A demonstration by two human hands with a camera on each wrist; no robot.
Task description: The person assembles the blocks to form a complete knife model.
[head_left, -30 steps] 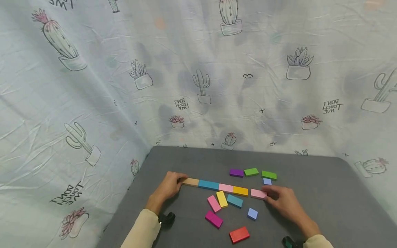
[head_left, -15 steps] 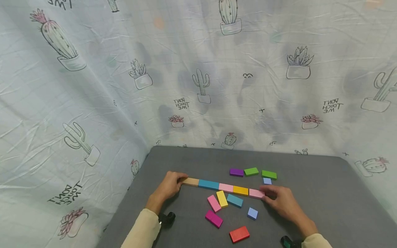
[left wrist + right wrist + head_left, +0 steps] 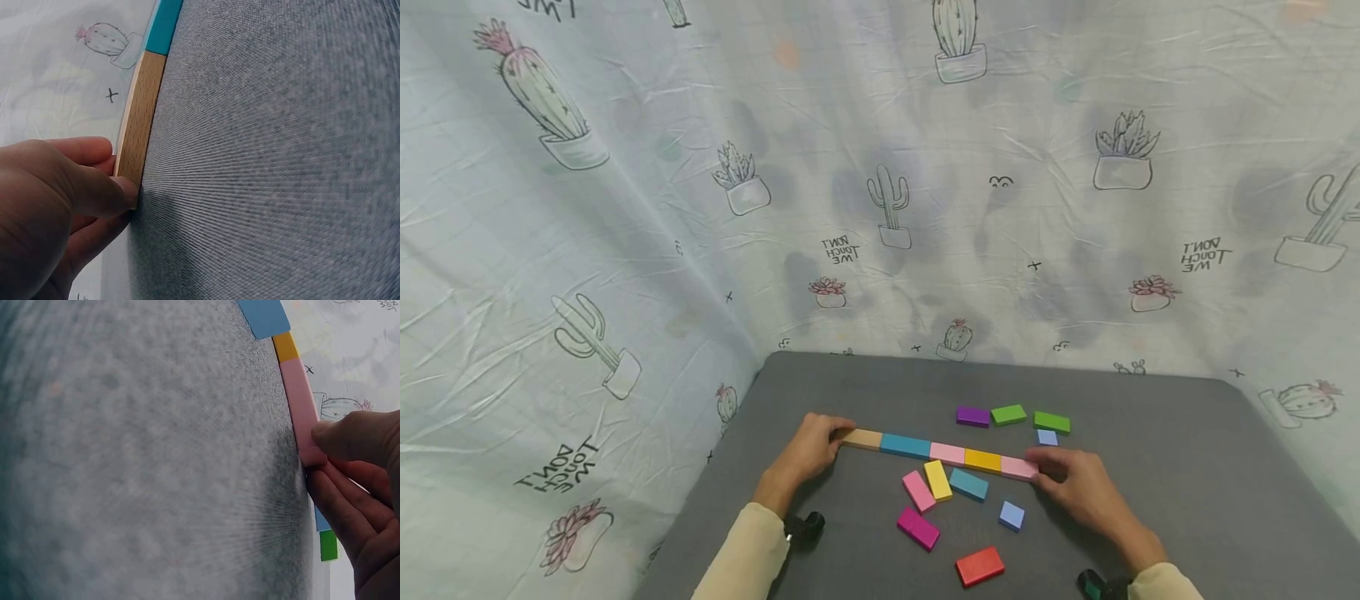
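Observation:
A straight row of blocks lies end to end on the table. From the left it runs wooden block [image 3: 862, 439], blue block [image 3: 906, 447], pink block [image 3: 947, 454], orange-yellow block [image 3: 982, 462] and a second pink block [image 3: 1017, 469]. My left hand [image 3: 805, 454] pinches the outer end of the wooden block; the left wrist view has the thumb [image 3: 125, 190] on its near face. At the other end, my right hand [image 3: 1084, 490] holds the second pink block between thumb [image 3: 325, 432] and fingers. That block touches the orange-yellow one.
In front of the row lie loose blocks: yellow [image 3: 937, 480], pink [image 3: 919, 491], blue [image 3: 968, 484], magenta [image 3: 918, 529], light blue [image 3: 1011, 516] and red [image 3: 980, 567]. Behind it are purple [image 3: 973, 417], two green [image 3: 1008, 414] and another light blue block [image 3: 1047, 437]. A cactus-print cloth [image 3: 970, 242] hangs behind the grey table.
My right hand has slid the second pink block left, so the gap to the orange-yellow block has closed. The left hand stays on the wooden block.

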